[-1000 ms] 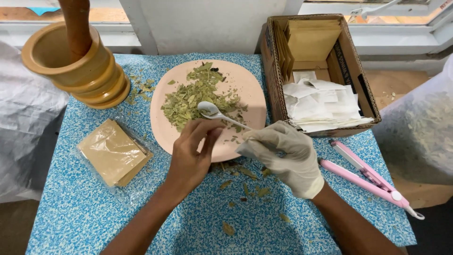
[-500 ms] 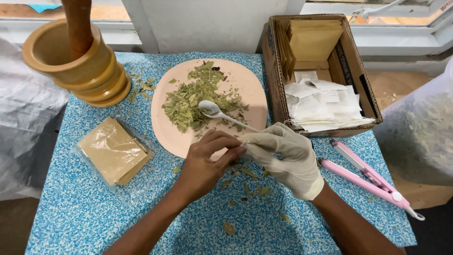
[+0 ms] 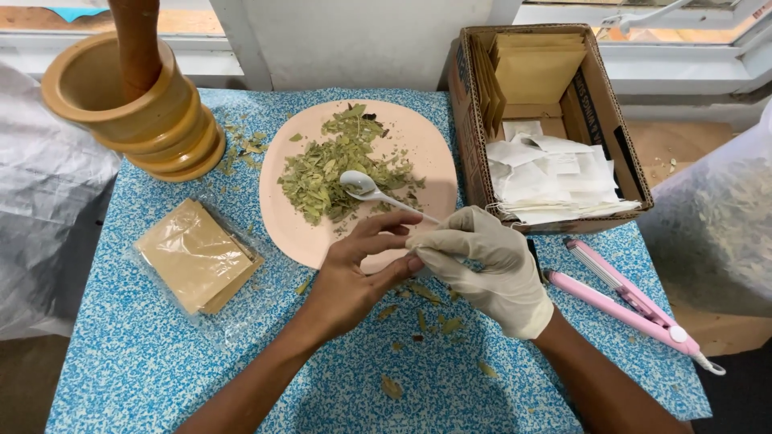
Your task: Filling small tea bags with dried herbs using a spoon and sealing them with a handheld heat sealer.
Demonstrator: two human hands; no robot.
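Far left of the hands: wooden mortar [image 3: 133, 104], bag of brown sachets [image 3: 197, 255] on the counter [image 3: 145, 370]. Bare left hand [image 3: 350, 277] and gloved right hand [image 3: 486, 269] touch at the fingertips, pinching something small, can't tell what. White spoon [image 3: 378, 193] lies just above them in dried leaves [image 3: 338, 165] on the pink plate [image 3: 422, 145]. Right: cardboard box [image 3: 599, 104], pink sealer [image 3: 627, 301].

Tablecloth [image 3: 121, 378], blue-and-white speckled; plate [image 3: 422, 149], pale pink, at 12 o'clock; leaves [image 3: 330, 173], green; spoon [image 3: 366, 187], white; glove [image 3: 490, 269], cream; sealer [image 3: 627, 301], pink, at 3 o'clock.
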